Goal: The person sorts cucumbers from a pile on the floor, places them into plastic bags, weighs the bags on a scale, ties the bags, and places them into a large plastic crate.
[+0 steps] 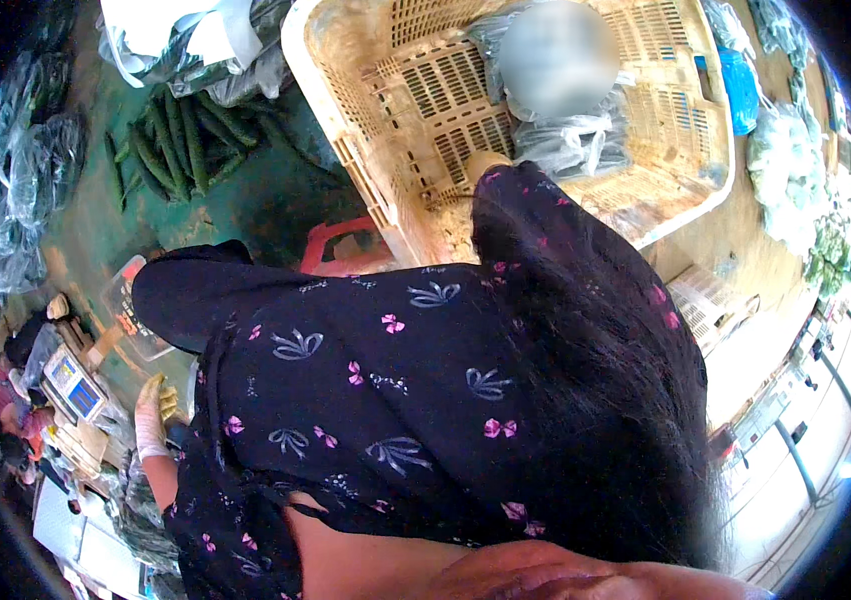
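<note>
My left hand (156, 409), in a pale glove with yellowish fingers, is at the left beside my black, flower-printed shirt. Its fingers are apart and somewhat curled, with nothing visible in them. My right sleeve reaches up to a large, stained cream plastic crate (414, 127). Only a small pale part of my right hand (489, 162) shows past the cuff, inside the crate, so its fingers and any grip are hidden. Clear plastic bags (575, 142) lie in the crate near that hand; a blurred patch covers part of them. Long green cucumbers (177, 142) lie in a heap left of the crate.
Below the crate is a red plastic object (343, 240). Filled plastic bags (35, 172) line the far left, above a scale with a display (76, 390). Other people (20, 427) are at the left edge. A blue bag (738, 91) and bagged greens (785, 176) are at the right.
</note>
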A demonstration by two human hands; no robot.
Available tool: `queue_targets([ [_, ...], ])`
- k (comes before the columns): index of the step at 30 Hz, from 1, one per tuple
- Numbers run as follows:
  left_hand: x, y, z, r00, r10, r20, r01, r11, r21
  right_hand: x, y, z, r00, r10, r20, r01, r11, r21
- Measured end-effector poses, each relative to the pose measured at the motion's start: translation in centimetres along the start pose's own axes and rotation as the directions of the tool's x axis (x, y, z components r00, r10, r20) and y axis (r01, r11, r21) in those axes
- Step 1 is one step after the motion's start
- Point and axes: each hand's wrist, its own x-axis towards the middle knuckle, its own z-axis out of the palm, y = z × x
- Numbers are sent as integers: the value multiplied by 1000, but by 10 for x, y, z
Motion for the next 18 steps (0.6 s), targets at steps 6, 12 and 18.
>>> queue_targets([
  [6,-9,-1,6,972,-227,69,237,933,-271,6,68,45,956,-232,-182,217,971,-95],
  [12,-9,22,13,994,-95,-54,84,981,-176,-19,108,7,994,32,-103,-34,999,-22],
  [18,-4,31,7,978,-200,-63,187,967,-172,-5,106,16,971,83,-224,-76,996,40],
])
